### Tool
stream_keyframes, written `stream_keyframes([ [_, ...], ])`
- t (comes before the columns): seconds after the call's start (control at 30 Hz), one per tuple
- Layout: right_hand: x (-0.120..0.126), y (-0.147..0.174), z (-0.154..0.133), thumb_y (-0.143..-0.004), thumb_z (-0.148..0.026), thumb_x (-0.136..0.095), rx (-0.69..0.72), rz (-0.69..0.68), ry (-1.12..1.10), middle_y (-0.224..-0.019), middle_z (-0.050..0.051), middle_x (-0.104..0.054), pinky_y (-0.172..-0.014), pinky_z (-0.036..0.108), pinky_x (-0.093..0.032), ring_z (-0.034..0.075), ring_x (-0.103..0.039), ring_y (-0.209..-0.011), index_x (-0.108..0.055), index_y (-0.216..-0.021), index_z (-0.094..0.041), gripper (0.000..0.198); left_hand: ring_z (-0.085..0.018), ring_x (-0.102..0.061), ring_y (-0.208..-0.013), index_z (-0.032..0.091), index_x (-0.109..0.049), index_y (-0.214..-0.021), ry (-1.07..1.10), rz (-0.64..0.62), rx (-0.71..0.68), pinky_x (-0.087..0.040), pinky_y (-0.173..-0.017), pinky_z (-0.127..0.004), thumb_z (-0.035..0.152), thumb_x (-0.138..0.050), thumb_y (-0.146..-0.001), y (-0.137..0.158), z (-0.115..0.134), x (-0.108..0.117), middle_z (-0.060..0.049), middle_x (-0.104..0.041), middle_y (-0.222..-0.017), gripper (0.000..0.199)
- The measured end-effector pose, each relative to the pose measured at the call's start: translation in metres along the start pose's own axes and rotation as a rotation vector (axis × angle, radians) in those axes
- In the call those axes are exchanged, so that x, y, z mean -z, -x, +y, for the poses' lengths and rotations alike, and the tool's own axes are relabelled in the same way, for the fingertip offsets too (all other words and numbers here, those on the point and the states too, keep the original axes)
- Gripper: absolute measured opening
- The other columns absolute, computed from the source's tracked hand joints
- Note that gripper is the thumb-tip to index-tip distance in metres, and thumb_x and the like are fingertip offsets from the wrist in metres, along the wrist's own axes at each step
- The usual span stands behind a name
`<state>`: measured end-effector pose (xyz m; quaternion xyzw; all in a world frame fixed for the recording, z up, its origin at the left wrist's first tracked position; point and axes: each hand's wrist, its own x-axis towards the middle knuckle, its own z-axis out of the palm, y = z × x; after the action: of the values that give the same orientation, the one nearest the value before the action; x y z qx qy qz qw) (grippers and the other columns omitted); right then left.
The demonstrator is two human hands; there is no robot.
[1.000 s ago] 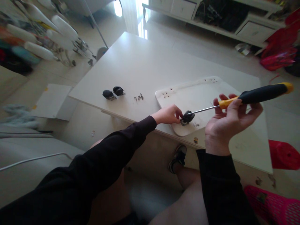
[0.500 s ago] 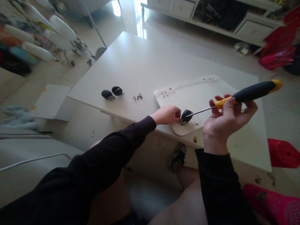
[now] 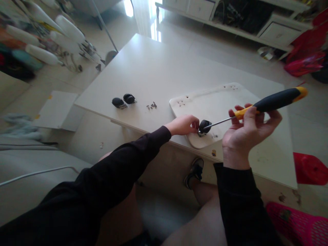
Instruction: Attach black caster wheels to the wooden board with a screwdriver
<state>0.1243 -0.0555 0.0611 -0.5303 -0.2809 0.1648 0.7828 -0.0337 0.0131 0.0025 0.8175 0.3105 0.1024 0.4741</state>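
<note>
The table [image 3: 164, 71] spreads beneath the left hand [image 3: 183, 124] and right hand [image 3: 246, 131], which are apart from each other. Beyond them is the cabinet [image 3: 279, 36]; well left of the left hand sits a box [image 3: 57, 111]. The board [image 3: 210, 106] lies under and between the hands. A pink basket [image 3: 299, 222] is right of the right sleeve. The screwdriver [image 3: 279, 100] is gripped by the right thumb and fingers, its shaft slanting toward the left hand. There, on the board, a caster [image 3: 205, 126] stands wheel-up beside the shaft; the left fingertips touch its base and partly cover it, but whether they pinch it I cannot tell. Left of that hand lie two loose casters [image 3: 129, 98] and, nearer, some screws [image 3: 151, 106].
</note>
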Motion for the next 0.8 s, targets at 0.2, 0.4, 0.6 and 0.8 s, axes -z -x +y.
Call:
stream_keyframes([
  [0.2, 0.0, 0.0007, -0.0013, -0.089, -0.026, -0.071, -0.004, -0.009, -0.016, -0.1, -0.008, -0.066, -0.072, 0.029, -0.069, 0.01, -0.075, -0.082, -0.046, -0.116, -0.033, 0.038, -0.016, -0.067, -0.082, 0.014, -0.084, -0.104, 0.102, -0.045, -0.015, -0.053, -0.081, -0.03, 0.016, -0.073, -0.089, -0.0018, -0.0044, 0.0024, -0.007, -0.08, -0.094, 0.019],
  [0.4, 0.0007, 0.0004, -0.0008, -0.09, -0.025, -0.07, -0.004, -0.009, -0.011, -0.101, -0.008, -0.065, -0.071, 0.027, -0.068, 0.01, -0.075, -0.082, -0.046, -0.116, -0.033, 0.036, -0.016, -0.067, -0.084, 0.012, -0.084, -0.099, 0.13, -0.043, -0.031, -0.054, -0.084, -0.032, 0.013, -0.072, -0.088, -0.0032, -0.0078, 0.0015, -0.008, -0.08, -0.094, 0.017],
  [0.6, 0.0004, -0.0006, 0.0008, -0.088, -0.027, -0.071, -0.009, -0.001, -0.017, -0.1, -0.008, -0.066, -0.07, 0.027, -0.066, 0.011, -0.075, -0.082, -0.045, -0.115, -0.032, 0.037, -0.016, -0.067, -0.083, 0.013, -0.084, -0.1, 0.066, -0.045, -0.004, -0.051, -0.081, -0.03, 0.017, -0.074, -0.09, -0.0031, -0.0049, 0.0017, -0.008, -0.081, -0.097, 0.015],
  [0.8, 0.0011, -0.0008, 0.001, -0.087, -0.027, -0.071, -0.006, -0.007, -0.014, -0.1, -0.008, -0.066, -0.069, 0.028, -0.067, 0.011, -0.075, -0.082, -0.046, -0.115, -0.033, 0.039, -0.016, -0.066, -0.082, 0.012, -0.082, -0.1, 0.027, -0.04, 0.021, -0.048, -0.076, -0.029, 0.023, -0.078, -0.089, -0.0016, -0.0005, 0.0019, -0.008, -0.081, -0.097, 0.016],
])
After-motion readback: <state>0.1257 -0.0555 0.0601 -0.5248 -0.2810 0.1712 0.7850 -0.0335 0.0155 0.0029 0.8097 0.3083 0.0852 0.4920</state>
